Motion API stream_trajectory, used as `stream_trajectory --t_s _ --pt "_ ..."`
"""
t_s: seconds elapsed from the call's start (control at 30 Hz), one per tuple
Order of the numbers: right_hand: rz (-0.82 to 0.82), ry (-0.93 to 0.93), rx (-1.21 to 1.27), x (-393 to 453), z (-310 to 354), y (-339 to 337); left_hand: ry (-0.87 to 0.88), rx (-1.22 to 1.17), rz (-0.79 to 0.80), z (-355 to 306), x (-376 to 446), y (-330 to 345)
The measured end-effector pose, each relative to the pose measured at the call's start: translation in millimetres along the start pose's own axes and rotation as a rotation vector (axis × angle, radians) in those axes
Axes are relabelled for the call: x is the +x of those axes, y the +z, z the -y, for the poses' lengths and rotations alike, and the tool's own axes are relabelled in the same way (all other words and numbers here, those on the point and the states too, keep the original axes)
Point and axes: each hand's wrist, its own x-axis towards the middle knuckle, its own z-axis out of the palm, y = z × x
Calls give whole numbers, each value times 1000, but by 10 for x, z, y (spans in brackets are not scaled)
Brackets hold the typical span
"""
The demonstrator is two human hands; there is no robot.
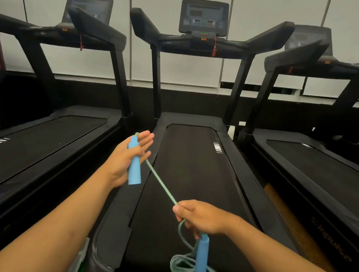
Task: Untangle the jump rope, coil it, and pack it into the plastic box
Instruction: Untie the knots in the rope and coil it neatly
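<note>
Jump rope stretched between two hands over the treadmill belt

The right hand [201, 219] grips the cord [161, 182] above loose coils [184, 266] and a dangling blue handle [201, 257]; farther on, the left hand [126, 159] holds the other handle [134, 166] upright, fingers partly extended, over the treadmill [194, 158] belt's left edge.

Left hand [126, 159]: sitting ahead and left of the right hand [201, 219].
Blue foam-handled jump rope [161, 183]: stretching between both hands.
Rope loops: hanging below the right hand, over the middle black treadmill [193, 169].

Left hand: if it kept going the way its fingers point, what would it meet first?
Nothing close: the left hand points up-right past the middle treadmill's side rail toward its upright. Depth is unclear.
</note>
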Motion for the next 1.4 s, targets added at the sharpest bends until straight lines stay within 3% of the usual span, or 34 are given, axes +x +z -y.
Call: stream_trajectory --t_s 0.1,0.17,0.37,0.5,0.73,1.0,1.2,1.4 --pt "64 -78 -338 -173 447 -125 -20 148 105 65 -35 5" --pt "54 -140 -430 -280 731 -225 -56 252 223 117 -57 46" --pt "-256 -260 -463 -371 993 -671 -269 526 551 231 -195 414" --pt "-427 -226 -313 -292 791 -908 -333 456 684 193 -263 626" --pt "-540 -155 10 -101 295 -1050 -320 282 749 45 -298 742" --pt "-519 -170 -38 9 -26 -981 -308 114 755 -60 -282 681" --pt "-348 -202 87 196 -119 -485 -224 -228 718 -25 -215 721" --pt "-119 -151 133 135 57 -103 -156 -197 494 -34 -136 569"
